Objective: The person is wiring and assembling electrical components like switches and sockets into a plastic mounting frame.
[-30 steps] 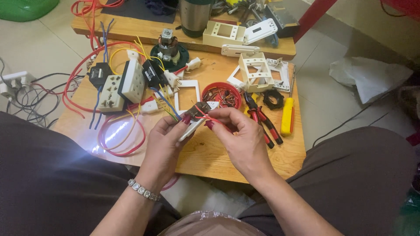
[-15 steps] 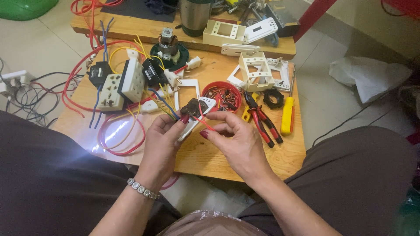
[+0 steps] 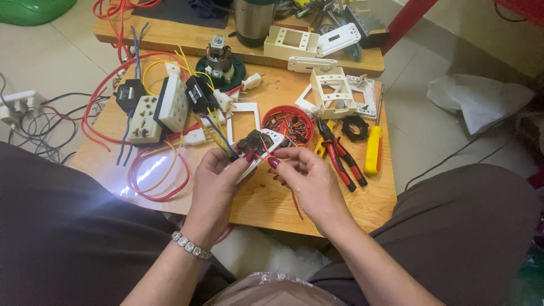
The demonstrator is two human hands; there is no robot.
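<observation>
My left hand [image 3: 214,182] holds a white switch plate with a dark module [image 3: 256,144] just above the wooden table [image 3: 266,201]. Blue and yellow wires run from the module toward the left. My right hand [image 3: 309,180] pinches a thin red wire [image 3: 295,199] at the module; the wire's loose end hangs down past my palm. Both hands are close together over the table's front middle.
Behind the hands sit a red bowl of small parts [image 3: 289,123], red-handled pliers [image 3: 339,154] and a yellow screwdriver [image 3: 373,148]. White socket blocks [image 3: 160,109], looped red wire [image 3: 158,175] and white frames [image 3: 334,93] crowd the table. My knees flank it.
My right hand has shifted slightly down and left along the module, and the red wire now hangs below my palm. The left hand keeps the switch plate almost still.
</observation>
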